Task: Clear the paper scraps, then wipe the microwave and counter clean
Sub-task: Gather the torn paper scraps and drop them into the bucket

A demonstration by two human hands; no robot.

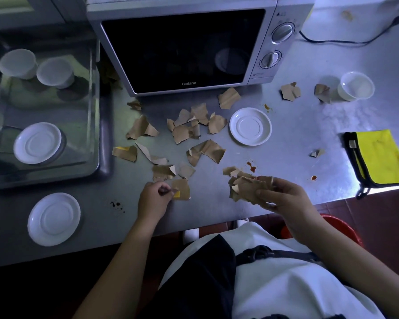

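Several torn brown paper scraps (206, 149) lie scattered on the steel counter (297, 125) in front of the silver microwave (182, 49). My left hand (153, 199) pinches one brown scrap with a yellow patch (182, 189) near the counter's front edge. My right hand (283, 196) grips a bundle of gathered scraps (247, 186) just above the counter. More scraps sit by the white cup (356, 86) at the right. A yellow cloth (380, 155) with black edging lies at the right end. Red sauce spots (251, 166) mark the counter.
A white saucer (250, 126) sits mid-counter, another (53, 218) at the front left. A metal tray (95, 134) at left holds two cups and a saucer. A black cable (343, 41) runs behind the microwave. A red bin (346, 229) stands below the counter edge.
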